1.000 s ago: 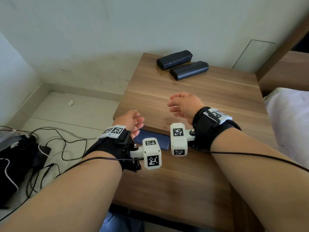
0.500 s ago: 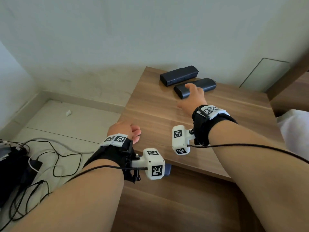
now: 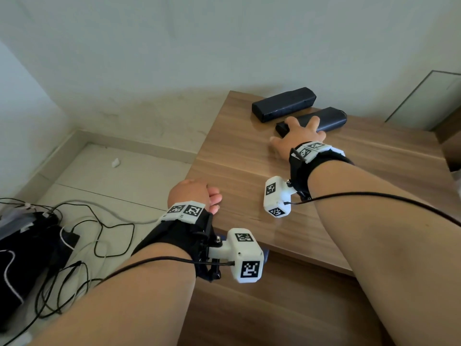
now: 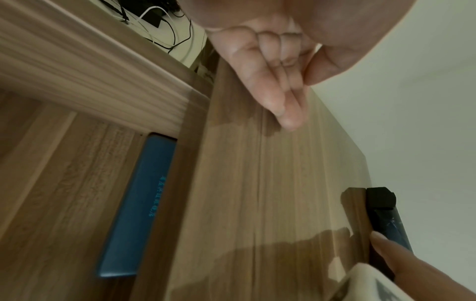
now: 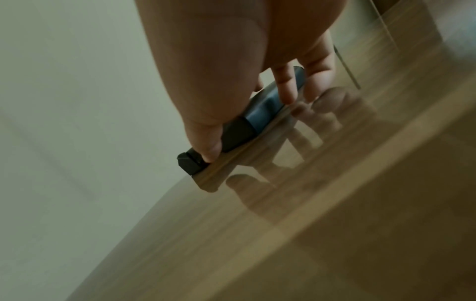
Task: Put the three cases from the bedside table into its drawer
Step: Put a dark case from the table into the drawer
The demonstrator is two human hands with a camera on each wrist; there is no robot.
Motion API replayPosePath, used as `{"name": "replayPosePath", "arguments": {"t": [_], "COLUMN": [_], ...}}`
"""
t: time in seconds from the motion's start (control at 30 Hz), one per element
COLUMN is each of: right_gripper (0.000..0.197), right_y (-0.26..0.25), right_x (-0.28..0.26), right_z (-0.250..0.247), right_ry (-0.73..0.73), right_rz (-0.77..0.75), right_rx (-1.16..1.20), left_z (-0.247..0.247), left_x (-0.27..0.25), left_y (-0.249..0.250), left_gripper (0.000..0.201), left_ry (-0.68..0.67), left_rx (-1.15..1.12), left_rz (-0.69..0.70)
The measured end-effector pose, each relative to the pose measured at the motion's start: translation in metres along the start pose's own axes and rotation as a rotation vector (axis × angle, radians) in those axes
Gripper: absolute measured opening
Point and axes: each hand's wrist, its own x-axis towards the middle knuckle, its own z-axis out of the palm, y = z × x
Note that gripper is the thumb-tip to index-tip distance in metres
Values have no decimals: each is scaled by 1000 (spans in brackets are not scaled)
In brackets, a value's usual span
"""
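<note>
- Drawer (image 4: 64,183): pulled out below the table top (image 3: 249,176). One blue case (image 4: 134,205) lies flat in it, close under the table's front edge, with pale lettering along one long side. In the head view only a sliver of it shows, behind the left wrist camera.
- Two dark cases on the table's far end, near the wall, lying roughly parallel and close together.
- Far case (image 3: 284,104): long, dark, boxy, matte; untouched.
- Near case (image 3: 329,118): long and dark, with a black end cap and a bluish sheen along its side in the right wrist view; it rests on the wood.
- Right hand (image 3: 296,138): reached onto the near case, fingers spread over its top, thumb at the capped end, other fingertips down its near side. It holds the case against the table.
- Left hand (image 3: 192,193): at the table's near left corner, fingers loosely curled, tips just touching or barely above the top; it holds nothing.
- Floor to the left: tangled cables (image 3: 82,236) and a black bag (image 3: 22,265).
</note>
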Motion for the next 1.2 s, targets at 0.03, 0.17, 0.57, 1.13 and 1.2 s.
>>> {"name": "replayPosePath", "arguments": {"t": [0.03,0.17,0.57,1.13,1.2], "right_gripper": [58,43,48,62,64], "right_y": [1,9,26,53,59], "right_x": [1,4,-6,-16,-19], "right_z": [-1,-7,-11,1,-1], "right_ry": [9,40,108,278,244], "right_rz": [-4,-7,-115,329,402], "right_rx": [4,39,-146,221,245], "left_z": [0,0,-4,-3,-4], "left_x": [1,-1,1,6,6], "left_y": [0,-1,-3,-5,-5], "left_gripper": [30,26,34,36,39], "left_ry": [15,12,-13,84,66], "left_rx": [-1,-6,1,-22,-12], "left_rz": [1,14,10,42,43]}}
